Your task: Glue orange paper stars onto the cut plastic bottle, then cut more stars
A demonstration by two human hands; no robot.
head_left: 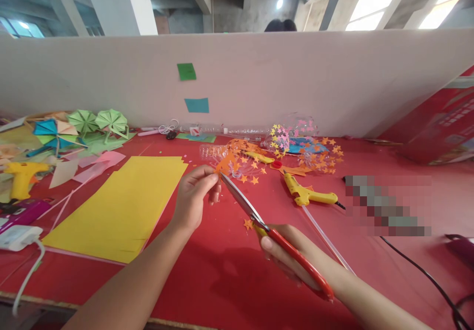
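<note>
My left hand point(196, 192) pinches a small piece of orange paper point(226, 164) above the red table. In my right hand point(287, 253) is a pair of scissors point(255, 215) with red handles, its blades pointing up and left. The blade tips meet the orange paper right beside my left fingertips. A cut orange paper star point(248, 224) lies on the table just left of my right hand. Past the paper sit clear plastic bottle pieces point(279, 140) decorated with yellow, pink and orange stars.
Yellow paper sheets point(122, 206) lie at left, near folded green paper umbrellas point(111, 120) and a yellow glue gun point(25, 177). Another yellow glue gun point(307, 192) rests right of centre, its cord trailing right. A pale partition point(237, 78) closes off the back; a red box point(440, 123) stands right.
</note>
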